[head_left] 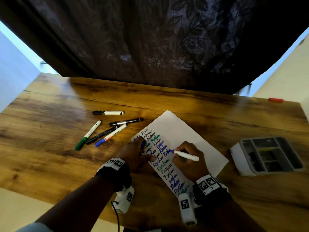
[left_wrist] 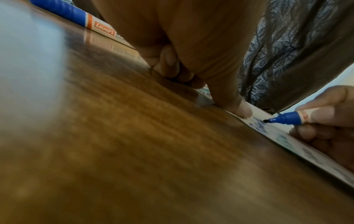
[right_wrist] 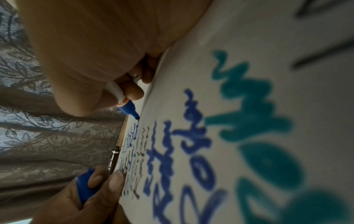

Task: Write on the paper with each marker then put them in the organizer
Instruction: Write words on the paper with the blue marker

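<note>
A white paper (head_left: 180, 131) lies angled on the wooden table, with rows of the same word in black, green and blue. My right hand (head_left: 179, 154) grips an uncapped blue marker (head_left: 186, 155). Its tip (right_wrist: 137, 117) touches the paper at the end of a blue word. My left hand (head_left: 140, 153) holds the blue cap (right_wrist: 85, 186) in curled fingers, and its thumb (left_wrist: 241, 109) presses on the paper's left edge. The grey organizer (head_left: 267, 155) stands to the right of the paper, apart from both hands.
Several capped markers lie left of the paper: a black-and-white one (head_left: 107, 112), a green one (head_left: 87, 135), a blue one (head_left: 110, 135) and two black ones (head_left: 126, 121). A dark curtain hangs behind the table. A small red object (head_left: 275, 99) sits at the back right edge.
</note>
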Tool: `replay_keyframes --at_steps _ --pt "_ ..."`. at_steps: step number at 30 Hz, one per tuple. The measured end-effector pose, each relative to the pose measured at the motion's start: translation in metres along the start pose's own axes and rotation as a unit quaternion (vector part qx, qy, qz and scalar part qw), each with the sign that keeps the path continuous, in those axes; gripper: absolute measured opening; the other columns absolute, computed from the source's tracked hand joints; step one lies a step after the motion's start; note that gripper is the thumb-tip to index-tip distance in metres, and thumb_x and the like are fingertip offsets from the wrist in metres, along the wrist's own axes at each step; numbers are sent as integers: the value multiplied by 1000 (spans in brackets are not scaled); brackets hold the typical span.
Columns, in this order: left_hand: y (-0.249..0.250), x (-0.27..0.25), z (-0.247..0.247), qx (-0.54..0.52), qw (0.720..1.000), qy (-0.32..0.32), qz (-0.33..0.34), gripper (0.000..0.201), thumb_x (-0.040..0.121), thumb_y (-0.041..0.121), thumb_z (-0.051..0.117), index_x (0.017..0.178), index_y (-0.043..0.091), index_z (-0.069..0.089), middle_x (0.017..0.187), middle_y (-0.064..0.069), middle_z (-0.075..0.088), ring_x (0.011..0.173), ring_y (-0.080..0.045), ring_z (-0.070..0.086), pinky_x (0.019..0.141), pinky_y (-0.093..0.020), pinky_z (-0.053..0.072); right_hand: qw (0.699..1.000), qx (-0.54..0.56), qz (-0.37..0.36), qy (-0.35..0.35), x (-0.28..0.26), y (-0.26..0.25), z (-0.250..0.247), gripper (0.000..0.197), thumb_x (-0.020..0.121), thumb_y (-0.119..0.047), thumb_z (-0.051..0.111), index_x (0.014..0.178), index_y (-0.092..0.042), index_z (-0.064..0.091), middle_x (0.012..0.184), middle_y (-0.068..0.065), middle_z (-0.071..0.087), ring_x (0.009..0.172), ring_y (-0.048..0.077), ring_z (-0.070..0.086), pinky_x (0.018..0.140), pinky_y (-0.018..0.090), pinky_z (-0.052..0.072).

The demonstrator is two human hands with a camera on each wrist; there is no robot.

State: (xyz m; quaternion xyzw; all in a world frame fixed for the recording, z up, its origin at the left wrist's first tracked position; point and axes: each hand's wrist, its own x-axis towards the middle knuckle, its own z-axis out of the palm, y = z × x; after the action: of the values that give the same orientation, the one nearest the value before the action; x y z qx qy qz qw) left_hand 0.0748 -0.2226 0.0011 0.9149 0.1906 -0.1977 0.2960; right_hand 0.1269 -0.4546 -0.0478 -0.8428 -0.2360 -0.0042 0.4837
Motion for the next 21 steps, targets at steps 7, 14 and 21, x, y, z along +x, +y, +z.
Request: replay_keyframes --at_steps 7,14,21 --pt "1 0 0 2 1000 0 0 74 67 57 79 125 28 43 120 1 62 100 -19 62 85 -37 55 1000 7 3 10 1 2 0 15 72 -26 67 82 -17 59 73 -8 60 68 7 55 62 8 44" --pt "1 -1 0 4 1000 -2 7 75 68 58 78 126 27 44 122 1 62 102 -18 61 83 -32 53 995 86 38 16 1 -1 -5 17 79 -27 72 90 -18 63 81 -10 68 75 9 64 67 16 52" --pt "3 -3 -5 1 1000 -13 11 77 61 63 79 122 30 45 118 5 64 100 -17 63 85 -37 56 990 101 94 -1 5 7 -9 22 82 -21 78 89 -28 57 81 -8 67 76 10 66 67 21 54"
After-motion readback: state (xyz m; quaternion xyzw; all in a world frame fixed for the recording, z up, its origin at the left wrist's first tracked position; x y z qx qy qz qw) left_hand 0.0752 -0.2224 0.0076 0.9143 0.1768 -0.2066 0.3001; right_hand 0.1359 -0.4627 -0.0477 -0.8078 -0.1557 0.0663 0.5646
